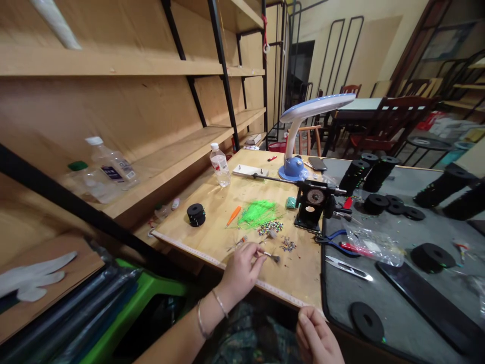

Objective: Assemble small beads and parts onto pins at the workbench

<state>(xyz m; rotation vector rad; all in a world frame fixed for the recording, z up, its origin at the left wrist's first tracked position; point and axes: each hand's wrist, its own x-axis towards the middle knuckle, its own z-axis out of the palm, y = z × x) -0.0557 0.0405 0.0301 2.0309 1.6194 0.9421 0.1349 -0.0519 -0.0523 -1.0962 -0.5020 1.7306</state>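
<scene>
My left hand (242, 270) rests on the wooden table (212, 242) near its front edge, fingers pinched on a small tool with a dark tip (273, 257). Just beyond it lie a heap of small multicoloured beads (270, 227), a few scattered beads (288, 245) and a bundle of bright green strands (256, 212). My right hand (316, 336) hovers low at the front edge of the table, fingers curled, thumb against the forefinger; I cannot make out anything in it.
A black winding device (313, 202) stands mid-table, with a blue-white desk lamp (303, 126) and a water bottle (220, 164) behind it. A grey mat (401, 283) to the right carries black spools (379, 172), discs, blue pliers (335, 240) and snips (348, 268). Wooden shelves (113, 65) stand left.
</scene>
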